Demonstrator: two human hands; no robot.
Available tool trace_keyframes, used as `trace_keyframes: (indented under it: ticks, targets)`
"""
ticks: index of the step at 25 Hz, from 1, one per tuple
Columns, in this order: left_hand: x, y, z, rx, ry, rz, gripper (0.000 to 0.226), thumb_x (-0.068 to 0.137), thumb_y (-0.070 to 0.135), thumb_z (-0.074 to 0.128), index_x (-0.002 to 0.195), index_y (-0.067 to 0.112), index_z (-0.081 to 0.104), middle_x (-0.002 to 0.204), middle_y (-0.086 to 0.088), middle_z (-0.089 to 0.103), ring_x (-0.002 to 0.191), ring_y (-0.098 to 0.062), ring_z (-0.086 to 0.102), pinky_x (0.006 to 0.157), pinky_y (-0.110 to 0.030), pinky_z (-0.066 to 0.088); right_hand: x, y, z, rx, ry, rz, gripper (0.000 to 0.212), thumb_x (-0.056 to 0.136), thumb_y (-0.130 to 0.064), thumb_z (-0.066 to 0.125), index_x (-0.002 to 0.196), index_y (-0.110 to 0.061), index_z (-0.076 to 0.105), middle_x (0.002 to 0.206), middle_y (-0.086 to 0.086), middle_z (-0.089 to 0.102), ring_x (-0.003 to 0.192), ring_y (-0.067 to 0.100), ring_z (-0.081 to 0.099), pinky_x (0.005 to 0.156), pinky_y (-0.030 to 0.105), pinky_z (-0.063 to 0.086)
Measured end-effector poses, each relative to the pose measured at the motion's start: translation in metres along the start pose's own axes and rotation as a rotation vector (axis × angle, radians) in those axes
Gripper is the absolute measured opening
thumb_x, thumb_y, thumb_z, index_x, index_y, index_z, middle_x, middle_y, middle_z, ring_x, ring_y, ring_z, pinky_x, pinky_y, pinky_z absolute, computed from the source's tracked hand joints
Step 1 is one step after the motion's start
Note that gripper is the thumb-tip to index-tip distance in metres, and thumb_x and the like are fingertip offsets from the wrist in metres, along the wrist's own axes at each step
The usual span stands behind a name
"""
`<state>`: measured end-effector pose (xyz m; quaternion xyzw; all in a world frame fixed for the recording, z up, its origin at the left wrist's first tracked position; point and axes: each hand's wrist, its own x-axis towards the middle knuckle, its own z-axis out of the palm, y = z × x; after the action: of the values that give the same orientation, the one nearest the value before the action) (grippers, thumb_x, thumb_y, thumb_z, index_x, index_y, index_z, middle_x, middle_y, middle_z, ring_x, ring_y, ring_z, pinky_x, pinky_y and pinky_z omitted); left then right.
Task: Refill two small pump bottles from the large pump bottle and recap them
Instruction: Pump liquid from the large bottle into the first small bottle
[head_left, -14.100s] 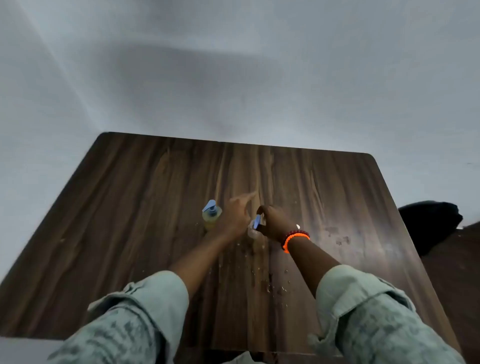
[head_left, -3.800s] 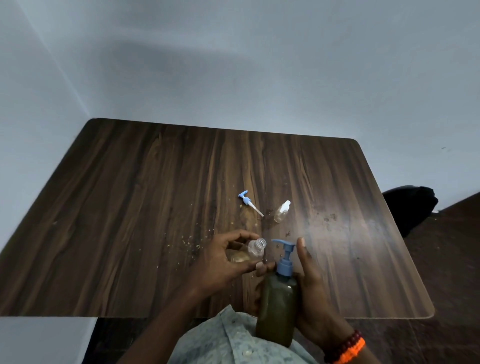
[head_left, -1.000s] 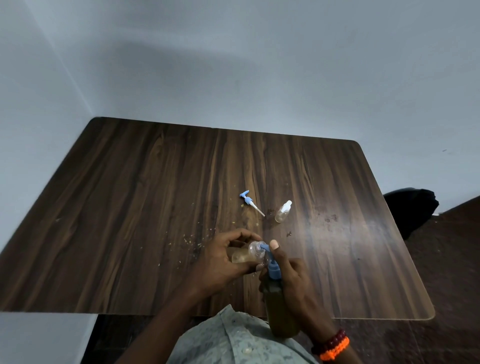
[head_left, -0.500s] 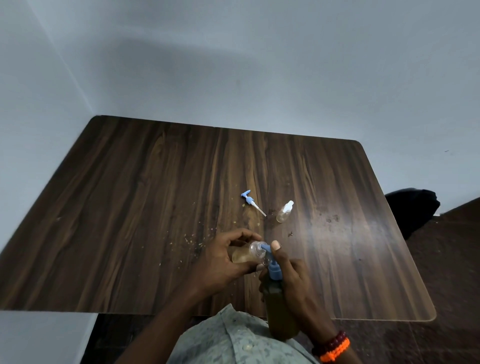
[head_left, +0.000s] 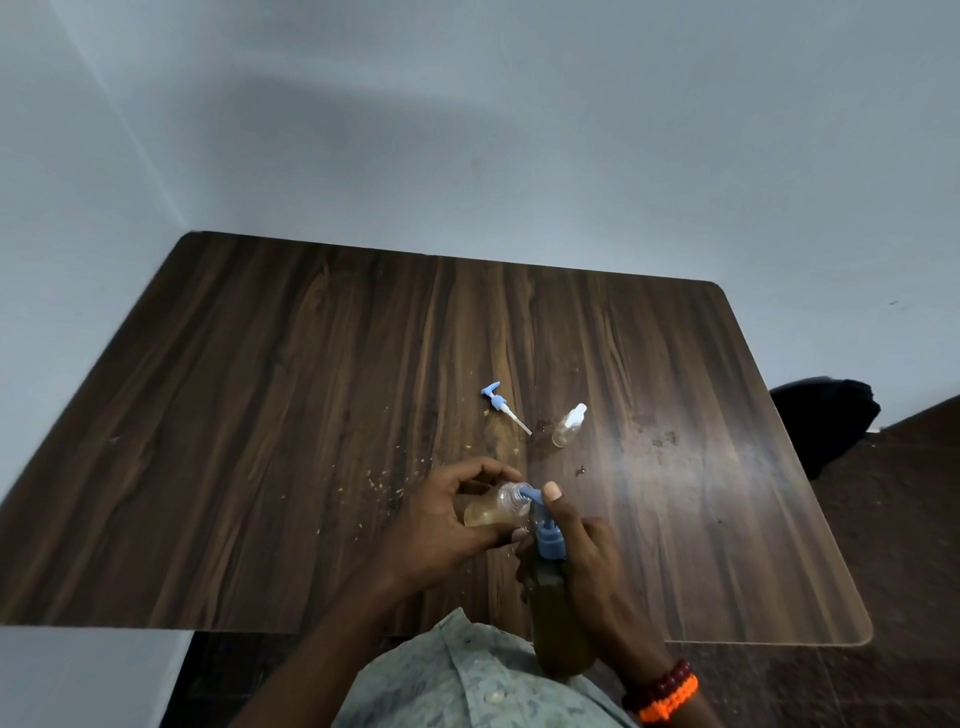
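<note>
My left hand grips a small clear bottle, uncapped and tilted, with amber liquid in its lower part. My right hand wraps the large brownish pump bottle near the table's front edge, index finger on top of its blue pump head. The pump's nozzle touches the small bottle's open mouth. Farther back on the table a loose blue pump cap with a white tube lies flat. Right of it a second small bottle with a white cap lies on its side.
The dark wooden table carries crumbs and wet stains around the bottles. A grey wall rises behind and to the left. A black object sits on the floor past the table's right edge.
Over the last second the hands and bottles have held nearly still, finger on the pump head. Before that, the large bottle's nozzle swung to meet the small bottle's mouth.
</note>
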<state>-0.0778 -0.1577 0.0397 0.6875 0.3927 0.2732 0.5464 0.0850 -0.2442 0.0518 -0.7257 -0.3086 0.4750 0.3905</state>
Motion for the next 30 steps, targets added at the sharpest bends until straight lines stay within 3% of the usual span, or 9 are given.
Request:
trace_keyframes:
  ticks: [4, 9, 11, 13, 16, 21, 24, 27, 30]
  targets:
    - [0.0004, -0.0022, 0.0026, -0.001, -0.025, -0.020, 0.047, 0.073, 0.027, 0.095, 0.115, 0.031, 0.076, 0.114, 0.011, 0.078, 0.112, -0.010, 0.072, 0.097, -0.044, 0.062, -0.0029, -0.0004, -0.0003, 0.012, 0.030, -0.016, 0.106, 0.057, -0.095, 0.055, 0.098, 0.002, 0.066, 0.100, 0.033, 0.066, 0.092, 0.049, 0.067, 0.084, 0.066, 0.054]
    - [0.0020, -0.0009, 0.0021, -0.012, -0.017, -0.016, 0.045, 0.075, 0.030, 0.094, 0.115, 0.035, 0.075, 0.114, 0.014, 0.077, 0.112, -0.011, 0.072, 0.095, -0.047, 0.063, 0.0000, -0.0017, -0.0055, 0.001, 0.028, -0.017, 0.123, 0.044, -0.105, 0.048, 0.091, 0.006, 0.071, 0.091, 0.031, 0.070, 0.084, 0.047, 0.070, 0.083, 0.059, 0.059]
    - [0.0024, -0.0001, 0.0014, -0.014, -0.009, -0.018, 0.045, 0.074, 0.032, 0.094, 0.114, 0.035, 0.075, 0.114, 0.014, 0.077, 0.112, -0.011, 0.073, 0.094, -0.046, 0.064, 0.0001, -0.0025, -0.0043, 0.003, 0.008, -0.002, 0.123, 0.044, -0.104, 0.048, 0.098, 0.005, 0.069, 0.096, 0.032, 0.069, 0.086, 0.045, 0.070, 0.084, 0.058, 0.060]
    - [0.0022, -0.0006, 0.0023, -0.012, -0.017, -0.020, 0.046, 0.072, 0.035, 0.093, 0.114, 0.035, 0.075, 0.114, 0.014, 0.077, 0.112, -0.011, 0.073, 0.094, -0.044, 0.064, -0.0020, -0.0008, -0.0035, 0.017, 0.005, 0.011, 0.106, 0.055, -0.097, 0.055, 0.101, -0.002, 0.067, 0.104, 0.030, 0.067, 0.093, 0.046, 0.069, 0.088, 0.061, 0.058]
    - [0.0002, -0.0017, 0.0046, 0.021, -0.043, -0.031, 0.046, 0.074, 0.031, 0.093, 0.116, 0.035, 0.075, 0.115, 0.015, 0.077, 0.113, -0.006, 0.071, 0.096, -0.038, 0.063, -0.0048, -0.0003, -0.0035, 0.017, 0.032, -0.018, 0.067, 0.076, -0.076, 0.054, 0.089, -0.010, 0.063, 0.102, 0.029, 0.069, 0.092, 0.047, 0.069, 0.085, 0.066, 0.056]
    - [0.0018, -0.0011, 0.0040, 0.001, -0.022, -0.028, 0.044, 0.076, 0.028, 0.094, 0.115, 0.032, 0.075, 0.115, 0.014, 0.077, 0.114, -0.010, 0.071, 0.097, -0.045, 0.063, 0.0008, 0.0017, -0.0039, -0.020, 0.013, -0.016, 0.121, 0.049, -0.105, 0.044, 0.092, 0.004, 0.070, 0.096, 0.031, 0.068, 0.088, 0.043, 0.069, 0.085, 0.056, 0.060]
    - [0.0019, -0.0012, 0.0027, -0.005, -0.019, -0.032, 0.044, 0.076, 0.025, 0.094, 0.115, 0.030, 0.075, 0.114, 0.012, 0.077, 0.113, -0.012, 0.072, 0.097, -0.048, 0.062, -0.0030, 0.0013, -0.0040, 0.044, -0.023, 0.021, 0.107, 0.067, -0.090, 0.051, 0.110, 0.007, 0.063, 0.110, 0.034, 0.063, 0.098, 0.046, 0.067, 0.089, 0.060, 0.058]
    - [0.0001, -0.0007, 0.0040, 0.028, -0.047, -0.030, 0.044, 0.075, 0.028, 0.093, 0.116, 0.032, 0.075, 0.115, 0.013, 0.077, 0.114, -0.009, 0.071, 0.099, -0.042, 0.061, -0.0051, 0.0016, -0.0052, 0.037, -0.019, 0.014, 0.079, 0.074, -0.069, 0.050, 0.105, 0.003, 0.064, 0.110, 0.033, 0.064, 0.098, 0.047, 0.066, 0.088, 0.064, 0.055]
    - [0.0000, 0.0011, 0.0048, 0.006, -0.048, -0.027, 0.043, 0.076, 0.027, 0.092, 0.115, 0.033, 0.075, 0.114, 0.015, 0.077, 0.112, -0.007, 0.071, 0.096, -0.036, 0.063, -0.0032, 0.0028, -0.0052, 0.035, -0.003, 0.009, 0.092, 0.074, -0.084, 0.053, 0.093, 0.004, 0.070, 0.093, 0.031, 0.071, 0.086, 0.046, 0.070, 0.084, 0.063, 0.058]
